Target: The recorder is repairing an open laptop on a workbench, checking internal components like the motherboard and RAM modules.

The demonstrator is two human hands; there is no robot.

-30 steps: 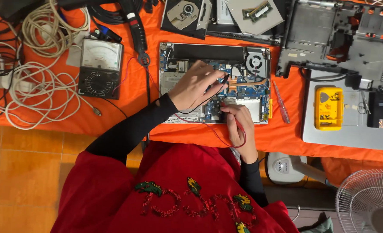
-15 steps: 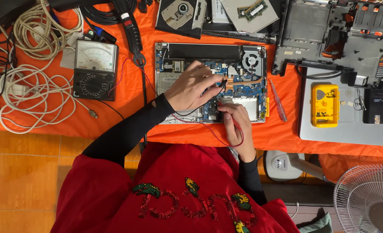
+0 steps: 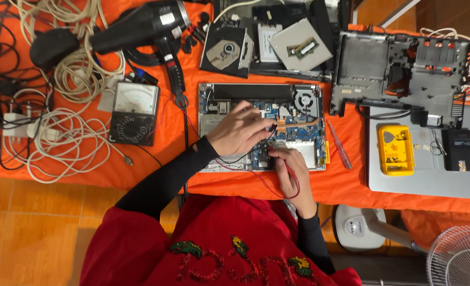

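The fingers [image 3: 261, 132] of the left hand [image 3: 240, 130] are curled shut around a black probe [image 3: 271, 128], its tip pressed down onto the blue circuit board [image 3: 293, 130] near the copper pipe [image 3: 293, 124]. The right hand [image 3: 290, 169] sits just below, its fingers pinched around a red probe [image 3: 271, 150] whose tip touches the board's lower edge; the red wire [image 3: 277, 188] loops down past the wrist. Compared with half a second ago both hands hold almost the same spots, the left one having edged only slightly along the board, so the two probe tips look settled on their contact points rather than searching.

The board lies inside an opened laptop [image 3: 261, 127], bottom cover off, with its round fan [image 3: 302, 99] at the upper right corner. The laptop rests in the middle of the bench [image 3: 166, 169], which is draped in orange cloth, directly under both hands. The probe wires run left toward a black meter [image 3: 134, 114] with a needle dial, well apart from the hands.

Farther out, a black hot-air blower [image 3: 139, 26] lies above the meter, beside coils of white cable [image 3: 60, 137]. A disc drive [image 3: 227, 50] and a memory stick [image 3: 302, 48] sit above the laptop. A red screwdriver [image 3: 339, 151] lies just right of it, then a yellow box [image 3: 396, 150] on a grey laptop lid [image 3: 431, 180], and a stripped black laptop frame [image 3: 404, 74].
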